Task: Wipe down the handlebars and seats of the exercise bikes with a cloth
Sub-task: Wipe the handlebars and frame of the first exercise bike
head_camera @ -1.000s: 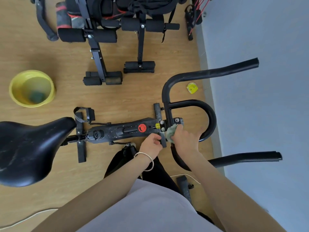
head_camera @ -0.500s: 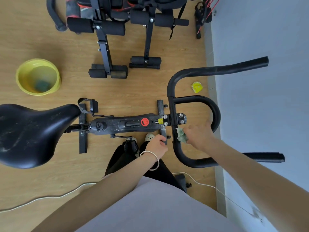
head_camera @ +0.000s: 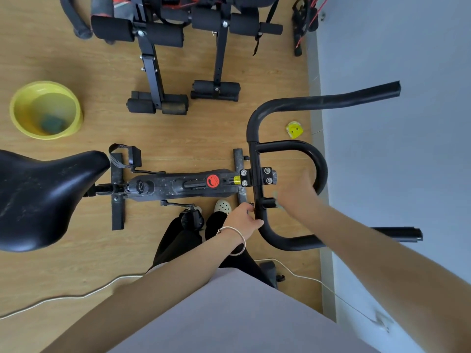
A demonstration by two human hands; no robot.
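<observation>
The right hand was motion-blurred inside the inner loop of the handlebar. Only a pale green edge of the cloth showed at its near side, just beside the short stub on the cross tube, so whether the fingers were curled round the cloth could not be told. The left hand held the cross tube lower down, thumb and fingertips against it. A fast stroke with a loose hold could have dropped the cloth or driven the knuckles into the clamp bolts. A damp tube could have let the steadying hand slip. The white cable ran near the feet and posed a snag hazard. The saddle showed pale smears and probably awaited wiping.
</observation>
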